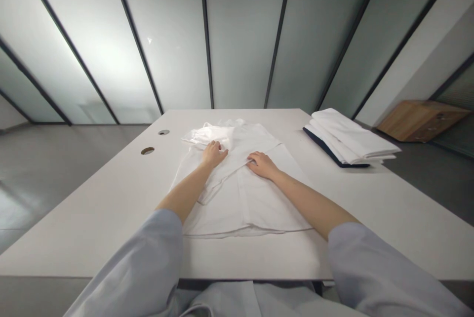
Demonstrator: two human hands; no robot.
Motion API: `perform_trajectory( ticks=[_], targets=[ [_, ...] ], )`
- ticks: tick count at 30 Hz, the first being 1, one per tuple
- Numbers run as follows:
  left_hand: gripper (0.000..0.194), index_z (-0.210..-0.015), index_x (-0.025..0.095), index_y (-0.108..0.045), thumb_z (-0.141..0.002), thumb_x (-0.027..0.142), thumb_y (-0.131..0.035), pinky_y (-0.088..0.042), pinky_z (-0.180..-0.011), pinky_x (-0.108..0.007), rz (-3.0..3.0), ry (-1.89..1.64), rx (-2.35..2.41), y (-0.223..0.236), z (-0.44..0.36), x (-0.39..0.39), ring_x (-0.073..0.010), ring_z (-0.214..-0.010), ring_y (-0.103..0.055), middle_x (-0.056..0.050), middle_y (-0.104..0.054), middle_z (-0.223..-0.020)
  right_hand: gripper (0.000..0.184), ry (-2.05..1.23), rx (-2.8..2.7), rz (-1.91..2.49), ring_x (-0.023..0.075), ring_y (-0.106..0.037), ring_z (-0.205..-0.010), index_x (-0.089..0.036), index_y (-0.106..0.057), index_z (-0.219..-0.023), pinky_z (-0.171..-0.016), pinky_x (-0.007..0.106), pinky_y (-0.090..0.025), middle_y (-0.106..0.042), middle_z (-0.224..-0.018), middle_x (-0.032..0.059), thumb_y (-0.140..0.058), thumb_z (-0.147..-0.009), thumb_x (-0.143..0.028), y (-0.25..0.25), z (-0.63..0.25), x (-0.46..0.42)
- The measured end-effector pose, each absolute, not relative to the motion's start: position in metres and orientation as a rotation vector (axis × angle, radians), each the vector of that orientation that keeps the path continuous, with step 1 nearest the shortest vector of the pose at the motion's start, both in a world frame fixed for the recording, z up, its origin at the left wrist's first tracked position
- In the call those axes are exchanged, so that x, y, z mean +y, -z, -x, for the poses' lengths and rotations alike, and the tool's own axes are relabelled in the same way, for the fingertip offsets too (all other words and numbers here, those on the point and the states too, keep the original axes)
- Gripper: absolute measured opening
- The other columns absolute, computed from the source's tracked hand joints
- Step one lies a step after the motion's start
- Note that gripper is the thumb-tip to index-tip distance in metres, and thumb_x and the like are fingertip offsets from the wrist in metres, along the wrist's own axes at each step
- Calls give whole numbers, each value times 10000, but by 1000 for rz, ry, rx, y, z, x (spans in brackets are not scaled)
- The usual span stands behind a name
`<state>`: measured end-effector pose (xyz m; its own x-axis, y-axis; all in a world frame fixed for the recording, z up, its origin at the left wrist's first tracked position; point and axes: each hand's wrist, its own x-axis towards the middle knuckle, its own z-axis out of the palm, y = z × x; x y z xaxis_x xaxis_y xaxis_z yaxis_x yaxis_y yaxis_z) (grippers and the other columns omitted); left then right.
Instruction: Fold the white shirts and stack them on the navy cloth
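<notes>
A white shirt (pixel 274 203) lies spread on the table with its hem towards me. One sleeve (pixel 222 182) runs slantwise across its body, down to the left. More white fabric (pixel 211 134) is bunched near the collar end, at the upper left. My left hand (pixel 214 154) rests at the lower edge of that bunch, its fingers bent round the cloth. To the right of it, my right hand (pixel 261 165) has its fingers curled on the upper edge of the slanting sleeve. Fabric partly hides both sets of fingertips.
On the right side of the white table (pixel 111 208) sits a stack of folded white cloths (pixel 348 137) with a dark item (pixel 326 151) beneath. Two round holes pierce the tabletop at left. Behind are frosted glass panels (pixel 244 35); a wooden cabinet (pixel 418 122) stands at right.
</notes>
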<state>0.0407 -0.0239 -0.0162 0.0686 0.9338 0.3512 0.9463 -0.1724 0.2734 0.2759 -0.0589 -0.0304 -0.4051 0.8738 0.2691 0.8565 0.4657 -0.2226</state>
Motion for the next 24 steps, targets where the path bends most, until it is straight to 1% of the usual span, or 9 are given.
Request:
perform_trajectory(
  ticks=[4,8,10,12,15,17,20,22,24],
  targets=[
    [360,-1027,191,-647,-850,493,-562,-418,-959,-372,2337,557,-2046,19,-37,-19,-284,-1174,-526,-119,-618,-1194,283,-27,-2410,1558,228,-607,-1007,-201,-691,-996,-863,307,-434,-676,-1093,94,-506,-927,-404,14,-269,-57],
    [271,-1110,196,-618,-925,298,-447,-436,-938,-375,2446,402,-1884,22,-39,-18,-262,-1154,-550,-115,-598,-1209,324,-150,-2346,1725,236,-635,-917,-207,-699,-975,-787,311,-448,-704,-994,95,-478,-933,-440,-9,-257,-31],
    [298,-1135,207,-614,-925,199,-402,-445,-928,-350,2492,363,-1807,21,-41,-20,-232,-1100,-583,-100,-591,-1190,265,-160,-2279,1647,222,-626,-944,-204,-675,-1065,-810,298,-445,-688,-1056,86,-544,-897,-362,-17,-246,-14],
    [342,-1140,218,-631,-902,140,-398,-453,-921,-326,2540,316,-1724,19,-43,-23,-214,-1077,-595,-88,-574,-1198,301,-134,-2208,1488,206,-598,-1019,-187,-641,-1139,-871,283,-428,-649,-1148,92,-570,-874,-310,-20,-232,0],
    [344,-1095,231,-687,-879,142,-435,-441,-957,-340,2605,246,-1553,14,-48,-28,-236,-1147,-555,-88,-566,-1211,409,-138,-2107,1371,227,-508,-1175,-165,-600,-1213,-982,306,-371,-578,-1280,109,-597,-860,-372,-17,-206,12],
    [314,-1048,237,-716,-886,180,-452,-415,-1003,-365,2633,218,-1447,12,-52,-31,-252,-1190,-523,-90,-586,-1198,485,-200,-2035,1476,275,-470,-1210,-163,-587,-1237,-1003,362,-353,-569,-1304,117,-638,-825,-414,-12,-189,15],
    [315,-1046,237,-715,-901,207,-437,-396,-1031,-367,2661,201,-1394,15,-53,-33,-240,-1197,-522,-87,-617,-1200,375,-381,-1879,1709,302,-533,-1099,-159,-652,-1115,-925,391,-394,-663,-1132,119,-659,-794,-352,-4,-174,19],
    [355,-1135,235,-677,-899,187,-416,-391,-1042,-344,2687,234,-1418,19,-51,-32,-219,-1216,-520,-77,-599,-1276,206,-512,-1727,1693,265,-580,-983,-162,-689,-942,-863,352,-419,-697,-965,91,-620,-793,-287,-1,-176,24],
    [411,-1246,229,-609,-892,174,-407,-371,-1063,-318,2705,294,-1471,22,-47,-31,-194,-1247,-505,-65,-560,-1357,160,-575,-1581,1586,220,-595,-913,-177,-669,-830,-825,305,-430,-691,-887,57,-540,-809,-269,0,-187,29]
  ],
)
